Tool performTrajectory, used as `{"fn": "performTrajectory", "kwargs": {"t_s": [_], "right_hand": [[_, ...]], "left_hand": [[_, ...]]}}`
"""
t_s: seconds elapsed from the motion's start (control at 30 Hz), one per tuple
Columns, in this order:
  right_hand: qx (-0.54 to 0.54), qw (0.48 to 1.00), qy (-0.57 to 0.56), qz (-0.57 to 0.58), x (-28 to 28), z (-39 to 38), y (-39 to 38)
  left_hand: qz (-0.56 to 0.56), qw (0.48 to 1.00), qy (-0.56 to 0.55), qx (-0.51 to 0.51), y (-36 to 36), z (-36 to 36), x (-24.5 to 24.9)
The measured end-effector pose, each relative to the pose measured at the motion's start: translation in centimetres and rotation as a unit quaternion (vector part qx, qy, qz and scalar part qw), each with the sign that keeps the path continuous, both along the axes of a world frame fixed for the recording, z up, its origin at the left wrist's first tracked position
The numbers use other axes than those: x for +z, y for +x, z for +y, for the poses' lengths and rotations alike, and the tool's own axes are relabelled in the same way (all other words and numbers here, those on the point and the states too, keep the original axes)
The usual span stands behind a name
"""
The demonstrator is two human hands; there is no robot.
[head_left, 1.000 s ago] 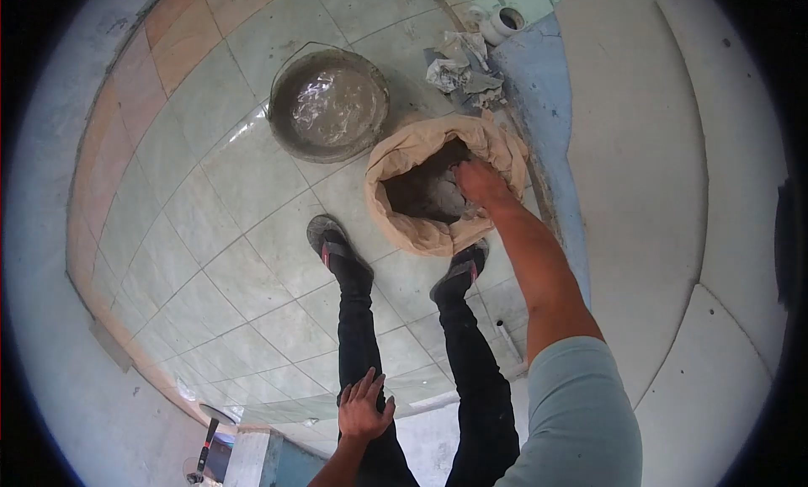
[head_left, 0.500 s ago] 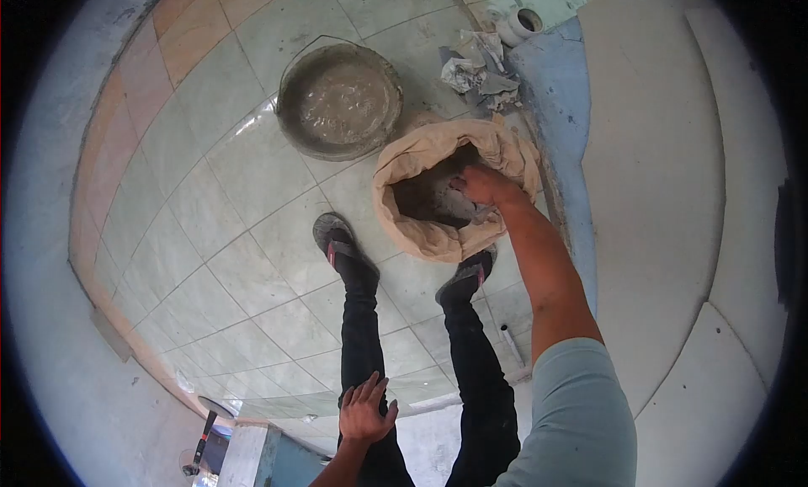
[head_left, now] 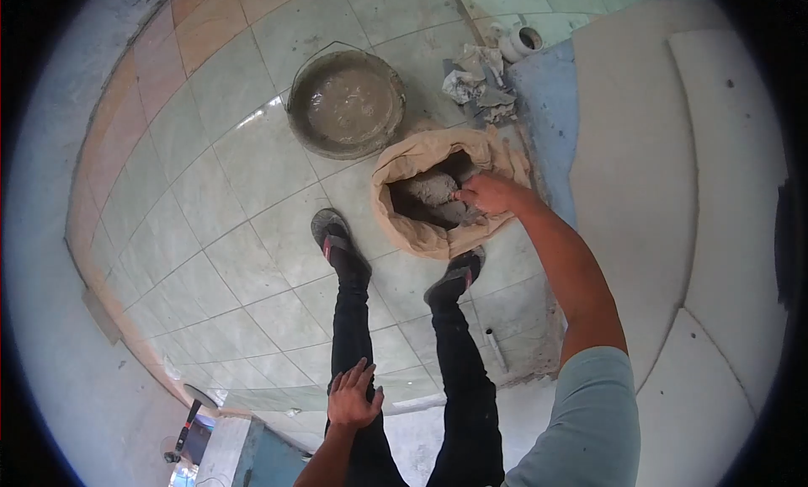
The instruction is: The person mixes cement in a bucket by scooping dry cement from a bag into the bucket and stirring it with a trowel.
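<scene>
My right hand (head_left: 490, 194) is inside the mouth of a brown paper sack (head_left: 404, 226), its fingers closed. A heap of grey powder (head_left: 432, 186) shows just beyond the fingertips, apparently raised on some tool that the powder covers; I cannot make out the tool. More powder lies in the shadowed inside of the sack. The sack's rim is rolled outward. My left hand (head_left: 353, 396) rests on my left thigh, fingers spread and holding nothing. Beyond the sack, to its left, stands a bucket (head_left: 347, 100) with wet grey mix in it and a thin wire handle.
Crumpled paper scraps (head_left: 480, 83) and a white pipe fitting (head_left: 520, 42) lie behind the sack. A short pale tube (head_left: 497, 350) is on the tiled floor (head_left: 244, 260) near my right foot. Large pale boards (head_left: 640, 184) stand along the right. A hammer-like tool (head_left: 187, 428) is at lower left.
In the sack, the powder heap by my right hand has risen and shows more clearly. My right hand has shifted slightly. The left hand stays on the thigh; the view has tilted a little.
</scene>
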State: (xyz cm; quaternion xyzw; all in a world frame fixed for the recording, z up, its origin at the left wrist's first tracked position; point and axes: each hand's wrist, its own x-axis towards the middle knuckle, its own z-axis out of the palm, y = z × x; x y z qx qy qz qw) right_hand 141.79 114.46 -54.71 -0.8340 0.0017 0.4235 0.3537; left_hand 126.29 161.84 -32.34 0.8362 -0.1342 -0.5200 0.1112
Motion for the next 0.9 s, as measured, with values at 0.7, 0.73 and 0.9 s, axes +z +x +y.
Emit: {"fn": "performTrajectory", "kwargs": {"t_s": [0.7,0.73,0.9], "right_hand": [[-0.038,0.997,0.028,0.056,23.6,0.7,10.3],[-0.071,0.996,0.039,0.045,22.4,1.5,11.2],[-0.085,0.993,-0.038,-0.072,11.0,7.1,17.4]], "left_hand": [[-0.005,0.999,-0.025,-0.021,8.3,2.3,2.2],[-0.006,0.999,-0.027,-0.021,8.9,2.4,2.2],[-0.018,0.999,-0.037,-0.01,11.3,3.5,2.3]]}}
